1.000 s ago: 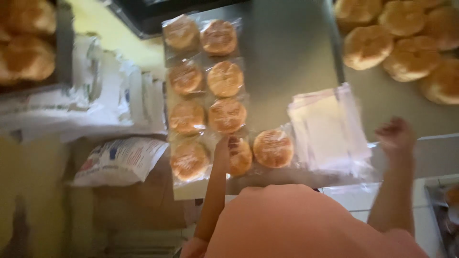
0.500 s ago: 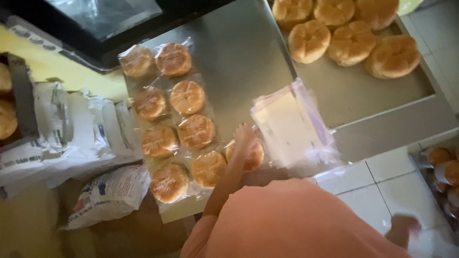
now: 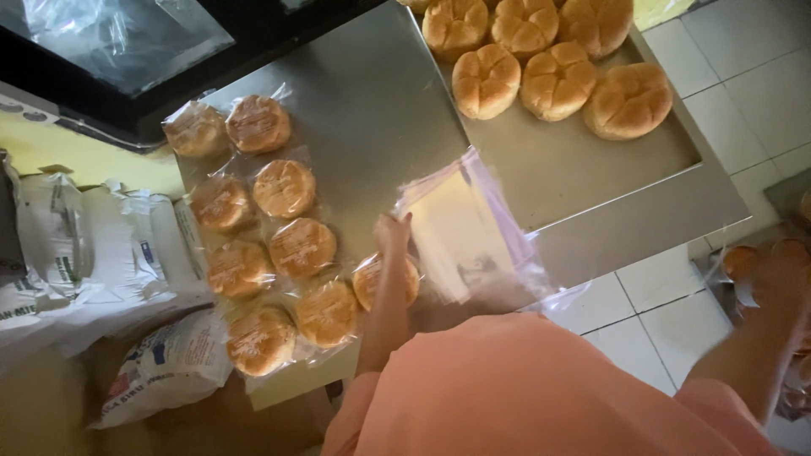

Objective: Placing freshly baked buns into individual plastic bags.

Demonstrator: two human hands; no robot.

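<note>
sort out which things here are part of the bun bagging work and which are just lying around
In the work:
- left hand by the stack of clear plastic bags
- right hand, reaching low right
- round golden buns sealed in clear bags
- bare golden buns on the steel tray

Lying about:
- white printed sacks
- black-framed glass panel

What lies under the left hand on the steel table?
The left hand rests over a bagged bun beside the stack of clear bags. The forearm covers the bun's middle, and the table beneath it is hidden.
</note>
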